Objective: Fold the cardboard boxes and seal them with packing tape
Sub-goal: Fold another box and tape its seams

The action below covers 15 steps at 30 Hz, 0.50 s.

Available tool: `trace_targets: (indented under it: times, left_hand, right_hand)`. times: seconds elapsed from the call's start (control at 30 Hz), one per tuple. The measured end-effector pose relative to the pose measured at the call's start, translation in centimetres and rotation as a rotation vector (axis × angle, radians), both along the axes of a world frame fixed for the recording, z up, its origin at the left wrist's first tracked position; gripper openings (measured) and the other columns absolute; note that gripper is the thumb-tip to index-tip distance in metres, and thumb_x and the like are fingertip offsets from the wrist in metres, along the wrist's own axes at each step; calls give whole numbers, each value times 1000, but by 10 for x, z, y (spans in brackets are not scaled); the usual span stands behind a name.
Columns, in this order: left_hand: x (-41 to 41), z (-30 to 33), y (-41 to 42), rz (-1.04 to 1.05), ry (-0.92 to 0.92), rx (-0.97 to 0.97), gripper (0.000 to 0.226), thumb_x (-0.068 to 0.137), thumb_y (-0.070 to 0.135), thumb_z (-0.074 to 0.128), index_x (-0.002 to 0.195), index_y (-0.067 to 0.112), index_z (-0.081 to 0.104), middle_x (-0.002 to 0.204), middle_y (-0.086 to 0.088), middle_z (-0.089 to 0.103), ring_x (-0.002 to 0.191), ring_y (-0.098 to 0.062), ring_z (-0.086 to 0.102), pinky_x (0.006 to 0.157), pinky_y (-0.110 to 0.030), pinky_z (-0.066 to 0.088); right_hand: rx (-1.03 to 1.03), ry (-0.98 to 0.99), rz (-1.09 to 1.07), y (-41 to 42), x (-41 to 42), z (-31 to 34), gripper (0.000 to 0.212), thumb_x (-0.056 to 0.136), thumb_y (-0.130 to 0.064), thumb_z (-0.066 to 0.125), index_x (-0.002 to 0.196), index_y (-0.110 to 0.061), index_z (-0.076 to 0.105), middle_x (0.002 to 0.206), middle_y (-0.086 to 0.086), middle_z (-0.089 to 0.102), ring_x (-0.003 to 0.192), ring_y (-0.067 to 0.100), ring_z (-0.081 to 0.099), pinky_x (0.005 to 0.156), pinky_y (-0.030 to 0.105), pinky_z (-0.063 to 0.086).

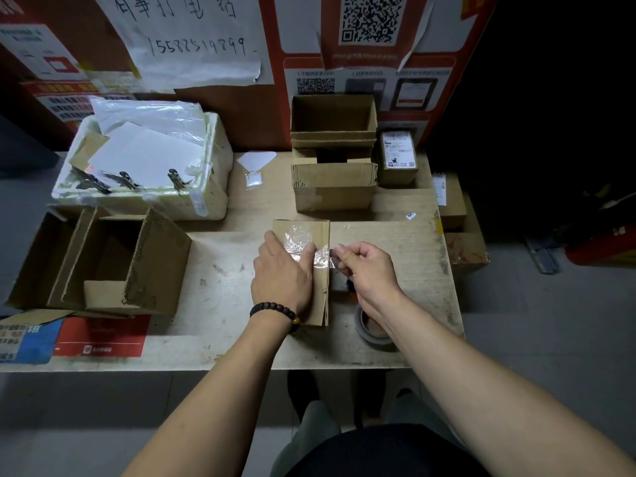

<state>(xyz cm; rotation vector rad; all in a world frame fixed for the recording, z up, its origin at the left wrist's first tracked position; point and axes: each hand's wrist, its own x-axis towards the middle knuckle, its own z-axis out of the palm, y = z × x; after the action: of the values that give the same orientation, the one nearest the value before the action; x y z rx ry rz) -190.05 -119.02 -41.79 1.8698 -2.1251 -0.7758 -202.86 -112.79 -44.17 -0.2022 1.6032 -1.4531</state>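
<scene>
Cardboard box (318,270), flattened, lies mid-table (223,304) with its long axis running away from us. We note matte brown board under a crinkled, glossy strip of clear packing tape (303,246) (wrinkles catch the light). Our left hand (282,273) presses flat on the box, fingers straight. Our right hand (366,266) pinches the tape's free end just off the box's right edge. A tape roll (371,330) sits beneath the right wrist.
</scene>
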Motion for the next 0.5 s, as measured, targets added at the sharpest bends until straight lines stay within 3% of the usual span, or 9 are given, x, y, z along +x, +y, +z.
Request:
trace_targets:
  times: [0.1,0.33,0.5]
  left_hand:
    - [-1,2,-1,3,11,14,59,102,56,42,139,10,35,136,-14,50,123,-42,50,87,-51,46]
    - [1,5,-5,20,67,73,59,102,53,45,143,12,35,144,-12,48,127,-42,49,92,-52,46]
    - [2,5,-9,15,86,82,56,102,52,46,138,10,37,142,-15,49,124,-44,51,92,-51,46]
  right_hand:
    - [6,-23,-20,-2,2,-3,22,96,-5,68,75,-5,60,66,7,61,70,14,65,78,27,55]
    - [97,123,-1,-8,18,-18,25,98,-22,68,75,-16,60,64,-4,60,64,12,51,70,31,44]
    - [165,85,-14,-13,34,-18,26,97,-47,63,92,-22,57,86,2,67,83,20,62,80,43,54]
